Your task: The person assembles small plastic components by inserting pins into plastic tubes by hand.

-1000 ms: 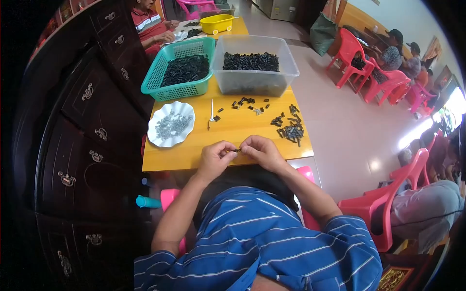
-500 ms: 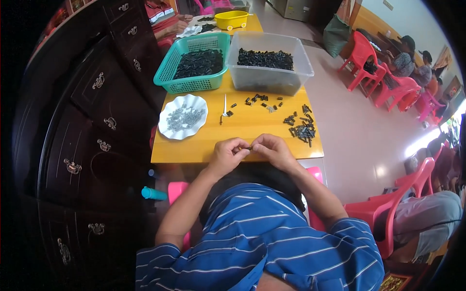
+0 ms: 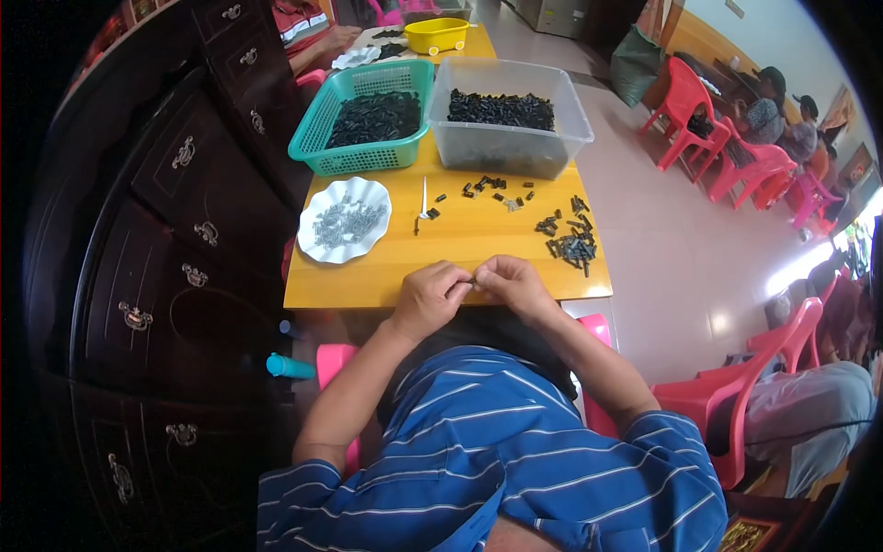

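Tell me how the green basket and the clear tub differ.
The basket is green; the tub is colourless and see-through. The basket's walls are full of holes; the tub's look solid. The basket stands left, the tub right. Both stand on the yellow table, holding many small black pieces.

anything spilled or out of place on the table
Nothing clearly stands out. Loose black pieces on the yellow table lie outside the clear bin and green basket, but mostly bunched in groups, so they seem set out rather than spilled.
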{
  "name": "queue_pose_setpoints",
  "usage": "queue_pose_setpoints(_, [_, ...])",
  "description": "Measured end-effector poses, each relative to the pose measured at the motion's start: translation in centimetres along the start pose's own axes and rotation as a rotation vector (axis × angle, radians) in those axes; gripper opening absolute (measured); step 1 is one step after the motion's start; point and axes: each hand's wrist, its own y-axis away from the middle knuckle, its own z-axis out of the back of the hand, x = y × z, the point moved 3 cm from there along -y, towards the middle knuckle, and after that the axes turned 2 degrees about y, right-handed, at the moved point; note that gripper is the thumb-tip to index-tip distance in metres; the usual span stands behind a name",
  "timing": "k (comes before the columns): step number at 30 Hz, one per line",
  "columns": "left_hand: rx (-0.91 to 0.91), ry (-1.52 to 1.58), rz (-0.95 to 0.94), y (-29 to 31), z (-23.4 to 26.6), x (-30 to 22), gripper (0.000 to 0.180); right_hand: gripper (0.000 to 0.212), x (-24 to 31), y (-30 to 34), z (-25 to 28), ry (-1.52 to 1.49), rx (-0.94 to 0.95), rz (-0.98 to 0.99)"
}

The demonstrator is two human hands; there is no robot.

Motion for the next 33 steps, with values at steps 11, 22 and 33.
queue_pose_setpoints(11, [0.006, 0.251, 0.236, 0.2, -0.3, 1.2, 0.014, 0.012, 0.6, 0.1, 0.1, -0.145, 0.032, -0.005])
queue_pose_setpoints(22, [-0.028, 0.325, 0.239, 0.4, -0.4, 1.5, 0.011, 0.009, 0.1, -0.2, 0.1, -0.021, -0.009, 0.09])
queue_pose_setpoints(33, [-0.041, 0.002, -0.191, -0.3, 0.5, -0.9, 0.015, 0.011, -0.2, -0.1, 0.6, -0.218, 0.061, -0.103])
